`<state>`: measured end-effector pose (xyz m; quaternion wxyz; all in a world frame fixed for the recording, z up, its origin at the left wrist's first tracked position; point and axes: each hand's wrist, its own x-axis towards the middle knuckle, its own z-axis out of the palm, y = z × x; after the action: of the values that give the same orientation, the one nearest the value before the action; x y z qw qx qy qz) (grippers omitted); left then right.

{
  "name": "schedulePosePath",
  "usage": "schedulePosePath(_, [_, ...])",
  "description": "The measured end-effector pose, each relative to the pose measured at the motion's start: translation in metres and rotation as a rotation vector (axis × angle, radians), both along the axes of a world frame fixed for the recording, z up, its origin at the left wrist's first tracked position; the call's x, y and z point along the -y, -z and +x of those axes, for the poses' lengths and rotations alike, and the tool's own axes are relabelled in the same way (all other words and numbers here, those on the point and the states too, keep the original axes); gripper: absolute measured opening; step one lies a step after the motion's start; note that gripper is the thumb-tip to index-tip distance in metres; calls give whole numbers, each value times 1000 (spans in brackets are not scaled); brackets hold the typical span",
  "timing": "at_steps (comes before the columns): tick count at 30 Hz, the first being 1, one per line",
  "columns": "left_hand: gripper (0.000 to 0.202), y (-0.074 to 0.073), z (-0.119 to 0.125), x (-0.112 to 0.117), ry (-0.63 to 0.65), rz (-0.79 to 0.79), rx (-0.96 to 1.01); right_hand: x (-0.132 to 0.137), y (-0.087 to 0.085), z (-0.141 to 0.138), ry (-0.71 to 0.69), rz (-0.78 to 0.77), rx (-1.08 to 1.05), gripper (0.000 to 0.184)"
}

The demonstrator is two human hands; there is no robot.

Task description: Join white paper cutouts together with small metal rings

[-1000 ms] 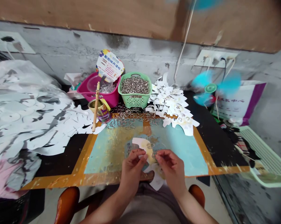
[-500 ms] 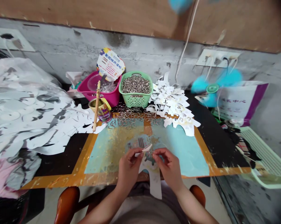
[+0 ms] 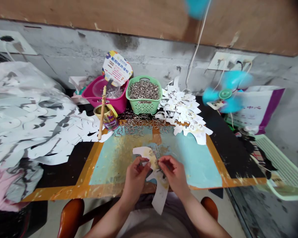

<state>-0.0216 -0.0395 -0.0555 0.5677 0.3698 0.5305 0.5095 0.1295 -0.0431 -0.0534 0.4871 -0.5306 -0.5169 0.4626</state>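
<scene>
My left hand (image 3: pixel 136 177) and my right hand (image 3: pixel 172 172) are raised just above a painted board, both on a white paper cutout (image 3: pixel 145 152). The cutout has glue-like yellow smears, and its long tail (image 3: pixel 160 198) hangs down past the board's front edge. My left fingers pinch its edge. My right fingertips pinch a small metal ring (image 3: pixel 157 162) against the paper. A second metal ring (image 3: pixel 152 152) lies on the cutout just above.
A green basket of metal rings (image 3: pixel 144 100) and a pink tub (image 3: pixel 116 104) stand at the back. Loose rings (image 3: pixel 141 125) lie before them. Paper cutouts are heaped at left (image 3: pixel 32 115) and right (image 3: pixel 183 112). A spinning teal fan (image 3: pixel 225 94) stands at right.
The cutout has swung from mostly upright to lying across my hands, its wide end turned up and left. Both hands have shifted slightly up and closer to the rings.
</scene>
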Motion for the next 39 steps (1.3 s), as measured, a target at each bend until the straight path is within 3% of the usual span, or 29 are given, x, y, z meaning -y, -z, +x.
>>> schedulePosePath(7, [33,-2,5,3,-14,32,75,2,-4,0,36,-22,-7,18])
schedulePosePath(15, [30,5,12,12,-1,65,60,11,-11,2,58,-86,20,22])
schedulePosePath(19, [31,-3,18,13,19,98,33,16,-17,5,115,-57,81,21])
schedulePosePath(23, [30,-14,26,15,13,168,-12,17,-26,10,75,-74,66,21])
schedulePosePath(27, [30,-22,35,25,83,231,132,22,-43,24,95,52,114,18])
schedulePosePath(29, [49,-26,39,32,196,318,262,24,-59,37,79,173,220,13])
schedulePosePath(32, [73,-30,39,39,251,468,314,20,-86,59,-83,313,451,7])
schedulePosePath(34, [64,-30,34,41,88,548,202,10,-96,68,-286,318,561,11])
schedulePosePath(37, [49,-26,18,41,-226,703,-158,-12,-85,67,-617,289,636,17])
schedulePosePath(39, [54,-22,7,37,-236,827,-467,-23,-64,58,-709,332,751,17])
